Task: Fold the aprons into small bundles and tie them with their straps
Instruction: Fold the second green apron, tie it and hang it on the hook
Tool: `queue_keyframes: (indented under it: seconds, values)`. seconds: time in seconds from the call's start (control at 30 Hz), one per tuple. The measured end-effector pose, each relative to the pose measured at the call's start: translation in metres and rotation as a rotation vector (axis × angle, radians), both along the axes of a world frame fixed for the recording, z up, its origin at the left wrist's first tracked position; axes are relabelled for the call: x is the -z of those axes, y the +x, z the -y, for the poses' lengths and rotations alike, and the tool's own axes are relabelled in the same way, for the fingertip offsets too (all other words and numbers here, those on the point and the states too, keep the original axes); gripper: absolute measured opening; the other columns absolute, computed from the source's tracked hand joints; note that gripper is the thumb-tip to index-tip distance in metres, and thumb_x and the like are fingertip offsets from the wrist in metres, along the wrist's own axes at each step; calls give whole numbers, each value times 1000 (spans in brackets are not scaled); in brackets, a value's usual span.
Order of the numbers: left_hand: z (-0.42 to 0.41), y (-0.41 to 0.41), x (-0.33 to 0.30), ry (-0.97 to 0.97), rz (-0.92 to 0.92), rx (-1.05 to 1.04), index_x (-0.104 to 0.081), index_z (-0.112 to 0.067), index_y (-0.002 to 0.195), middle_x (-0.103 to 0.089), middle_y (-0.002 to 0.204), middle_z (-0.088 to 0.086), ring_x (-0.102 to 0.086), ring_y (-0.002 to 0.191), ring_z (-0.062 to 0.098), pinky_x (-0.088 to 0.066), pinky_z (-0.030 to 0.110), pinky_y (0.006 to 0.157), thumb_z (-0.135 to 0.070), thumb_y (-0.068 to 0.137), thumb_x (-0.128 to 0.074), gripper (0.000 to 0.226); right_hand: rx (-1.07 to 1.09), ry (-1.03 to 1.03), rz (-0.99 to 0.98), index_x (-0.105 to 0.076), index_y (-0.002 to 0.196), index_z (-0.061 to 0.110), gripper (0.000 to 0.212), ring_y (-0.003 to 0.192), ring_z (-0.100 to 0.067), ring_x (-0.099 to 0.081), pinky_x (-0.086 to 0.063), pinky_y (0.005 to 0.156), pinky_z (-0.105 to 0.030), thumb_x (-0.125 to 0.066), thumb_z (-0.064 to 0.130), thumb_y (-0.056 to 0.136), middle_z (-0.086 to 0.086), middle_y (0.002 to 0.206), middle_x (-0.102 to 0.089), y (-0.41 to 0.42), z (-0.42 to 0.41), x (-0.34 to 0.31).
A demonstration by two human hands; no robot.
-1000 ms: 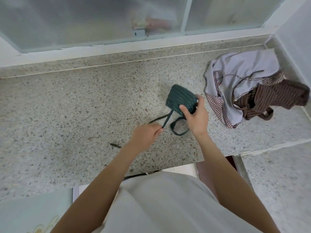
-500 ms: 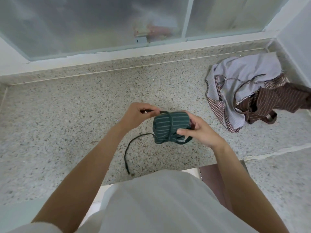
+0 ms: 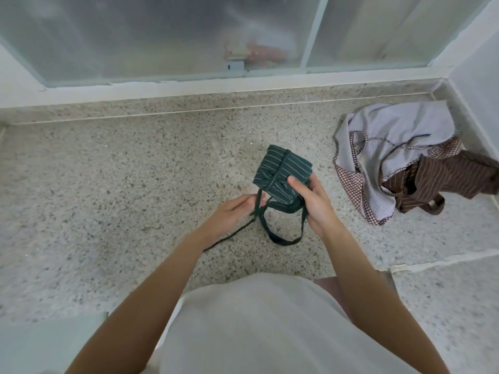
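Right hand (image 3: 316,203) grips green bundle (image 3: 283,175); left hand (image 3: 229,214) pinches strap (image 3: 258,202).

Just one view here, a wide-angle camera on the person's head, tilted forward and steeply down. It looks over their own chest and both forearms onto the speckled counter (image 3: 113,190), close enough that the arms fill the near half of the frame. The far edge runs up to a frosted window (image 3: 162,36), and a white wall (image 3: 480,76) closes in the far right corner. Straight lines bow toward the edges, so the lens is really wide. No second view to compare against.
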State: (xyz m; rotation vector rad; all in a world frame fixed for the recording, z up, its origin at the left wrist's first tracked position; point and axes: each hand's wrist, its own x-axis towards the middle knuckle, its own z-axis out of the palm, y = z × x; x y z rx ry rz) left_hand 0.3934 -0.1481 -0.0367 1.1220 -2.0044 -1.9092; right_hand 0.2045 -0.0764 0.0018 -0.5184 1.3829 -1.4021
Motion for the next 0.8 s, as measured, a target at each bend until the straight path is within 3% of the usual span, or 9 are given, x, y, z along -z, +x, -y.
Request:
queue_keyframes:
  seconds: [0.03, 0.1, 0.17, 0.27, 0.37, 0.47, 0.6, 0.67, 0.8]
  values:
    - [-2, 1, 1, 19, -9, 23, -61, -22, 115, -54, 119, -30, -44, 107, -24, -29, -5, 83, -29, 101, -37, 29, 17, -2, 0, -53, 123, 19, 38, 107, -17, -63, -51, 89, -30, -63, 21, 86, 2, 114, -67, 1, -2, 2]
    - [-4, 5, 7, 7, -1, 29, -62, -14, 105, -61, 119, -16, -52, 110, -10, -34, 5, 91, -27, 100, -38, 28, -4, -26, 18, -54, 123, 19, 47, 111, -19, -61, -49, 94, -34, -68, 29, 79, 0, 117, -66, -3, -7, 6]
    - [-2, 7, 8, -70, 63, 85, -63, -11, 99, -67, 96, -6, -62, 91, 4, -41, 19, 87, -22, 99, -43, 23, -176, -79, 3, -54, 123, 19, 57, 114, -21, -59, -48, 97, -36, -75, 36, 73, -2, 120, -64, -11, -11, 7]
    - [14, 4, -3, -275, 327, 293, -65, -6, 99, -63, 82, -2, -56, 72, 11, -43, 22, 74, -14, 95, -51, 16, -658, -70, -292, -56, 121, 20, 46, 112, -19, -58, -47, 96, -34, -68, 33, 79, 2, 116, -65, -16, -10, -2]
    - [35, -2, -19, -616, 439, 492, -66, -17, 91, -64, 80, -7, -56, 70, 10, -48, 28, 71, -27, 94, -53, 17, -986, 6, -718, -57, 102, 21, 25, 89, -11, -61, -48, 79, -32, -69, 30, 82, 6, 95, -64, -8, 0, -4]
    - [48, -10, -31, -771, 549, 494, -67, -23, 92, -62, 76, -12, -54, 67, 7, -41, 24, 62, -34, 95, -49, 21, -901, 95, -1091, -49, 98, 24, 26, 77, -13, -58, -43, 69, -32, -69, 32, 83, 6, 86, -61, -3, 6, 9]
    - [41, -16, -40, -878, 511, 192, -68, -23, 88, -61, 69, -12, -53, 59, 5, -38, 20, 57, -34, 96, -48, 25, -473, 164, -1360, -46, 112, 13, 37, 72, -22, -58, -39, 60, -27, -65, 30, 85, -3, 90, -62, 2, 9, 30]
    - [33, -11, -37, -864, 374, -26, -71, -26, 92, -68, 74, -12, -58, 60, 4, -46, 20, 60, -35, 93, -54, 19, -219, 156, -1202, -48, 109, 11, 36, 68, -17, -56, -40, 60, -26, -66, 30, 85, 0, 86, -60, 10, 15, 31]
    - [23, -1, -28, -793, 140, -356, -74, -22, 100, -73, 82, -7, -63, 63, 4, -52, 19, 60, -31, 82, -68, 20, -25, 157, -427, -51, 108, 15, 31, 91, -15, -63, -53, 81, -31, -68, 24, 84, 3, 99, -64, 30, 34, 23]
